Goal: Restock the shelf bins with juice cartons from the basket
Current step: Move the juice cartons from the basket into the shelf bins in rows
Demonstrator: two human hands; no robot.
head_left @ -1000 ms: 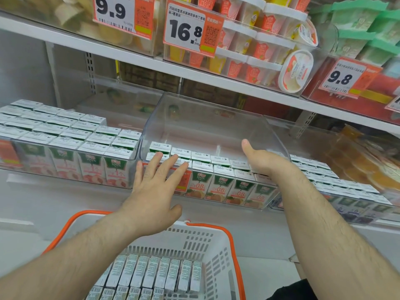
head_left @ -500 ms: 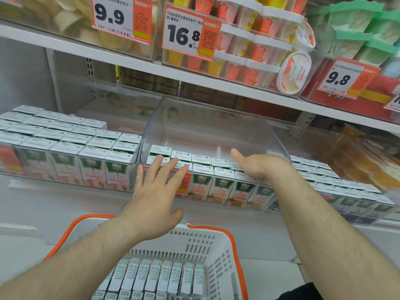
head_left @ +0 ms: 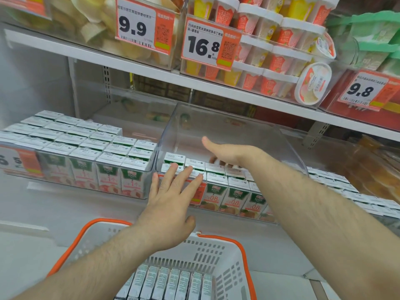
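- The left hand (head_left: pixel 167 204) is spread flat, fingers straight, its fingertips on the front cartons of the middle bin (head_left: pixel 227 131). It grips nothing.
- The right hand (head_left: pixel 227 153) reaches over the same bin with the thumb up and the fingers bent down behind the second row of juice cartons (head_left: pixel 218 185); whether they pinch a carton or only press on it cannot be told.
- Risk: if the right hand pulls the rows forward while the left presses only on one side, the cartons could skew or tip in the bin, which is filled only at its front.
- Risk: the clear bin sits at the shelf edge, so a hard pull might slide it outward over the basket (head_left: pixel 218 254).
- More juice cartons stand upright in rows in the white, orange-rimmed basket below, waiting to go up.
- The left bin (head_left: pixel 149 167) is already packed full; a brush from the left forearm could nudge it.
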